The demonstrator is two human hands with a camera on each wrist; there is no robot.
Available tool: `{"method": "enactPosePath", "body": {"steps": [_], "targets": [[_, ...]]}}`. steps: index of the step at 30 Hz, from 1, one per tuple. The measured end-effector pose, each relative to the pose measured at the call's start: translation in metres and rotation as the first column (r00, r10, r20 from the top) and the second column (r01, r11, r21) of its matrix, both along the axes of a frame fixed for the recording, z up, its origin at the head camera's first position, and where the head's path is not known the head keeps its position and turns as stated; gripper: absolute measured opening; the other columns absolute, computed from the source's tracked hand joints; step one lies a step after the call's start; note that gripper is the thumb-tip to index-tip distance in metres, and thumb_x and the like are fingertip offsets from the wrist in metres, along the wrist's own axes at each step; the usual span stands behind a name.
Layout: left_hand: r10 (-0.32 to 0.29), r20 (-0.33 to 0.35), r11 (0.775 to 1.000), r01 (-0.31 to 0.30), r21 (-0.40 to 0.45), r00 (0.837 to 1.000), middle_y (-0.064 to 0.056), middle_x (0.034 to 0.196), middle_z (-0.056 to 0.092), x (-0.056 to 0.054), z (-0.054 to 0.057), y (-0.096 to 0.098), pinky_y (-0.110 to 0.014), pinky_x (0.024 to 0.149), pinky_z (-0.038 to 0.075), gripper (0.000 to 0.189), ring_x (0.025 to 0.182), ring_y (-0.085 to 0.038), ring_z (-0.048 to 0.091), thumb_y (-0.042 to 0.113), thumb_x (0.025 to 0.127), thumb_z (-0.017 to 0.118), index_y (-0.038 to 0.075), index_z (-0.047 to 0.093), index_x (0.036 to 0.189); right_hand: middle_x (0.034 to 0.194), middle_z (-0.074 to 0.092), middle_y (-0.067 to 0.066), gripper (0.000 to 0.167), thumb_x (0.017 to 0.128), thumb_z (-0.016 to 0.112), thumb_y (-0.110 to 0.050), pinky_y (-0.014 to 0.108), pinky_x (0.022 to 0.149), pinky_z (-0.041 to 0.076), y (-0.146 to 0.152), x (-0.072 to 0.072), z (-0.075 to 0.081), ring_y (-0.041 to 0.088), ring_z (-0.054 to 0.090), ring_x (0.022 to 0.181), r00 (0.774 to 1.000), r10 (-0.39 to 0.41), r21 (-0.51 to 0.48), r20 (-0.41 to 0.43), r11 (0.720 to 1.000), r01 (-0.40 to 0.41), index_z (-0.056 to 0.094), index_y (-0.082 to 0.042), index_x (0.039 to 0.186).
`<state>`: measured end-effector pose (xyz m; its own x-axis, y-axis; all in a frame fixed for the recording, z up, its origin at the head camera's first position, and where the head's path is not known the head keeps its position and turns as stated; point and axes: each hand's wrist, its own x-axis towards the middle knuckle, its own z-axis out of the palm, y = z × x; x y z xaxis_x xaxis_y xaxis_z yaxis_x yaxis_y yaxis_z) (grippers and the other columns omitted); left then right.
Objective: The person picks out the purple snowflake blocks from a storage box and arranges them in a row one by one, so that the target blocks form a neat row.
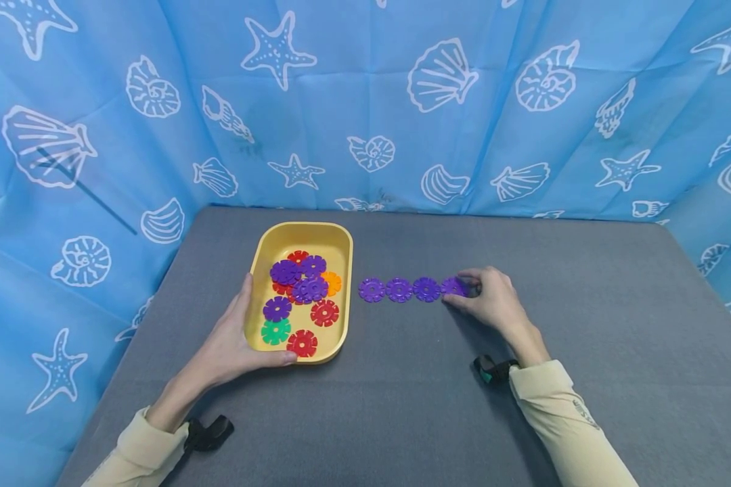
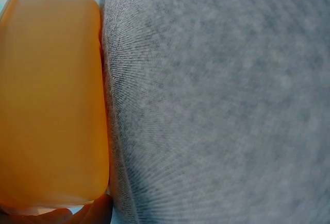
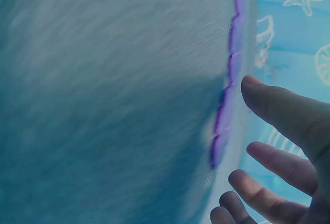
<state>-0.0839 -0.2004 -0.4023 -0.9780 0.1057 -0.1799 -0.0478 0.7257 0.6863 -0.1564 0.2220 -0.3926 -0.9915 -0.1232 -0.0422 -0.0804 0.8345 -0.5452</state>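
Note:
My left hand (image 1: pixel 234 341) holds the yellow plastic tray (image 1: pixel 349 297) at its near left corner, fingers along the left wall and thumb over the near rim. Notched interlocking discs lie inside, several purple ones (image 1: pixel 277 309) among red, green and orange. To the tray's right, several purple discs (image 1: pixel 399 289) form a straight row edge to edge on the table. At the row's right end is my right hand (image 1: pixel 490 297), thumb and fingers spread around the last purple disc (image 1: pixel 453 287). In the right wrist view its fingertips (image 3: pixel 251 81) show apart, just above the row.
A grey cloth-covered table (image 1: pixel 396 412) lies under everything. Behind it and at the sides hangs a blue curtain (image 1: pixel 365 101) printed with white shells and starfish. Black straps with small devices (image 1: pixel 492 370) are worn on both wrists.

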Motion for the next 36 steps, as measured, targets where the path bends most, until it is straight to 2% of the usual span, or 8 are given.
{"method": "enactPosePath", "body": {"steps": [6,13,20,28,36], "targets": [[-0.002,-0.001,1.000,0.002,0.000,1.000,-0.020,0.171,0.011,0.000,-0.001,0.000,-0.070,0.113,0.037,0.147,0.154,-0.047,0.023,0.061,0.066,0.088,0.025,-0.016,0.163,0.128,0.063,0.030,0.056,0.088,0.081,-0.027,0.061,0.095,0.053,-0.016,0.004,0.015,0.047,0.062,0.118,0.998,0.004,-0.035,-0.056,0.999,-0.006,0.065,0.004,0.132],[-0.014,-0.035,1.000,0.014,0.009,0.999,-0.021,0.171,0.009,-0.002,-0.002,-0.001,-0.071,0.115,0.034,0.149,0.154,-0.047,0.023,0.057,0.065,0.091,0.023,-0.015,0.164,0.123,0.067,0.027,0.052,0.085,0.084,-0.023,0.059,0.093,0.055,-0.049,0.004,0.035,0.045,0.065,0.113,0.987,0.050,-0.126,-0.152,0.990,-0.070,0.068,0.002,0.129],[-0.011,-0.023,1.000,0.012,0.011,1.000,-0.020,0.171,0.010,-0.001,-0.002,0.000,-0.070,0.114,0.037,0.148,0.154,-0.046,0.024,0.058,0.065,0.090,0.024,-0.016,0.163,0.124,0.068,0.019,0.054,0.084,0.085,-0.025,0.054,0.098,0.056,-0.089,0.004,0.052,0.039,0.066,0.112,0.981,0.100,-0.222,-0.167,0.965,-0.136,0.069,-0.004,0.130],[-0.013,-0.016,1.000,0.013,0.004,1.000,-0.020,0.170,0.012,-0.001,-0.001,0.000,-0.069,0.112,0.040,0.147,0.152,-0.046,0.026,0.059,0.066,0.089,0.024,-0.016,0.163,0.120,0.068,0.015,0.052,0.084,0.086,-0.023,0.049,0.099,0.057,-0.134,0.007,0.060,0.032,0.066,0.114,0.957,0.205,-0.298,-0.204,0.918,-0.260,0.070,-0.004,0.129],[-0.020,-0.023,1.000,0.020,0.015,1.000,-0.022,0.169,0.014,-0.001,-0.002,-0.002,-0.067,0.109,0.043,0.146,0.149,-0.045,0.031,0.058,0.068,0.088,0.023,-0.016,0.164,0.119,0.066,0.012,0.053,0.085,0.085,-0.025,0.043,0.099,0.059,-0.170,0.005,0.057,0.025,0.065,0.113,0.940,0.297,-0.322,-0.167,0.885,-0.337,0.069,-0.005,0.132]]}}
